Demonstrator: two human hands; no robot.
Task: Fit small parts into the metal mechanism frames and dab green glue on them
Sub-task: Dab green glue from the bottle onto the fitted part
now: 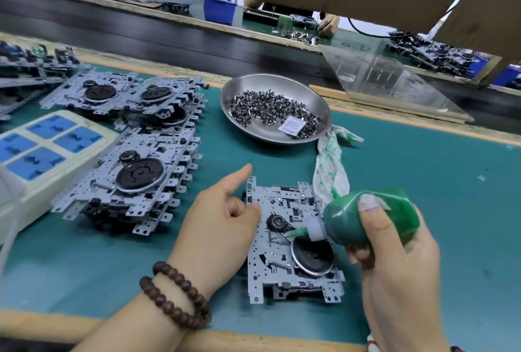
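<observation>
**Glue nozzle down on the metal frame**

Grey perforated metal mechanism frame [284, 241] lies flat on the teal-matted worktop [423, 182], right between the two hands! The right hand [394, 253] grips a soft green squeeze bottle of glue [369, 216], thumb across the top and fingers curled underneath, and the bottle's white collar and thin green nozzle [290, 234] point left onto the frame, beside its small black hub. Whether the tip actually touches the metal is hard to make out. The bottle covers part of the frame's right edge, and the large black round wheel [313, 257] sits half under it.

The left hand [222, 227], a brown wooden bead bracelet [174, 298] wrapped twice at the wrist, rests at the frame's left edge: index finger stretched out over the mat, other fingers curled, thumb pressing on the metal. That hand hides the frame's left side.

Behind the frame, a shallow round steel dish [275, 107] holds a heap of small dark metal parts [267, 111], too tiny to tell apart, with a white paper sachet on them. A white cloth stained green [329, 171] trails from the dish to the bottle. To the left, stacks of assembled grey frames [135, 182] stand beside a cream tray with blue pads [42, 148], cut off by the picture edge.
</observation>
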